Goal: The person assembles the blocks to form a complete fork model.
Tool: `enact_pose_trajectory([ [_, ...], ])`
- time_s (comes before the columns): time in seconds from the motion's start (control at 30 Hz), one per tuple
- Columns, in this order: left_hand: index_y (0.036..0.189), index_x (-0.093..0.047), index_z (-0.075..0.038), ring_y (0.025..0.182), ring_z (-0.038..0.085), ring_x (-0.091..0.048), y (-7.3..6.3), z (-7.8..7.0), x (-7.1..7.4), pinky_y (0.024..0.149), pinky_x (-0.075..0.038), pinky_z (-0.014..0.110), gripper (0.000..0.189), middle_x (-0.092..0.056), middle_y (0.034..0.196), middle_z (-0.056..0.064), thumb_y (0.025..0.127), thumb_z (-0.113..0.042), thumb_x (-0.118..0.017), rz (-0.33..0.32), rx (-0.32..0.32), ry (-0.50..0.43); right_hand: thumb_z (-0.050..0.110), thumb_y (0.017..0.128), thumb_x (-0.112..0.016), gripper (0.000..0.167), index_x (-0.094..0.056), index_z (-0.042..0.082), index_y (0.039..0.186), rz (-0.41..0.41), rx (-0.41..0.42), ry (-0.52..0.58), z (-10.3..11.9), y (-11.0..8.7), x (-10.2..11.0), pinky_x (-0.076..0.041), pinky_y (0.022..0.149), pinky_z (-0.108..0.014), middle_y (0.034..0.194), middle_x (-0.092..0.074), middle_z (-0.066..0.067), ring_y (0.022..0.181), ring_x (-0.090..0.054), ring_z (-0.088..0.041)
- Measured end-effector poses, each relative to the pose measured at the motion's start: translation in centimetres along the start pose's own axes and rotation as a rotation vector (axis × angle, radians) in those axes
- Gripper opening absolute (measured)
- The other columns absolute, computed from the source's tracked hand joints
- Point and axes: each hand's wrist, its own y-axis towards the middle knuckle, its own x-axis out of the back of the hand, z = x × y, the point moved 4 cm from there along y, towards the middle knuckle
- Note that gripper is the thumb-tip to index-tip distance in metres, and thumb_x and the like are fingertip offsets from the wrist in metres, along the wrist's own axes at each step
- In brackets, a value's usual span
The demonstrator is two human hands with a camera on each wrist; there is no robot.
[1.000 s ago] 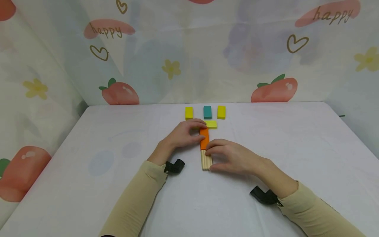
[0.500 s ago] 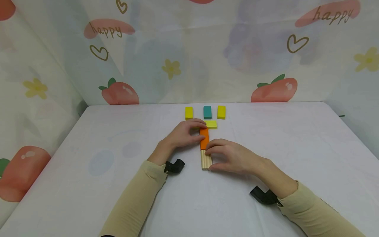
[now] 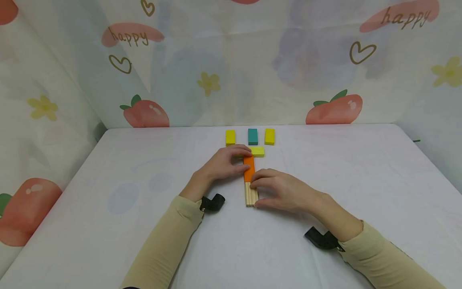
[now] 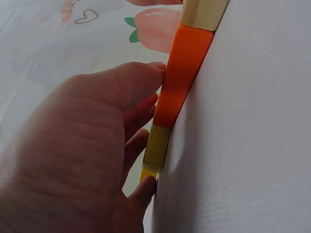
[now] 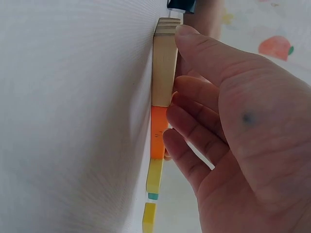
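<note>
An orange block lies in line with a plain wooden block, whose end shows several layers in the right wrist view. A yellow block lies crosswise at the far end of the orange one, partly hidden by fingers. My left hand holds the orange block, thumb on its side and fingertips at its far end. Beside the wooden block, my right hand grips it with the thumb at the near end; its fingertips reach the seam with the orange block.
Two more yellow blocks and a teal block stand in a row near the table's back edge. The table has a white cover, and a patterned cloth hangs behind it. Black wrist devices sit at both cuffs.
</note>
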Motion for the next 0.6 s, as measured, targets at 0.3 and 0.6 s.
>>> enact_pose_trajectory([
  [0.3, 0.124, -0.071, -0.009, 0.129, 0.014, -0.050, -0.02, -0.02, 0.05, 0.113, -0.032, 0.027, 0.034, -0.062, 0.133, -0.001, 0.092, -0.020, -0.075, 0.005, -0.012, 0.001, 0.029, 0.086, -0.083, 0.035, -0.072, 0.012, 0.114, -0.009, -0.006, 0.009, -0.03, -0.01, -0.06, -0.045, 0.106, -0.039, 0.124, -0.060, 0.004, 0.119, -0.055, -0.017],
  [0.6, 0.125, -0.071, -0.010, 0.131, 0.014, -0.049, -0.02, 0.01, 0.03, 0.114, -0.032, 0.028, 0.035, -0.061, 0.134, -0.001, 0.092, -0.020, -0.075, 0.006, 0.004, 0.005, 0.030, 0.086, -0.082, 0.036, -0.072, 0.012, 0.115, 0.000, -0.017, 0.008, -0.04, 0.03, -0.10, -0.045, 0.106, -0.039, 0.125, -0.060, 0.004, 0.120, -0.055, -0.017],
])
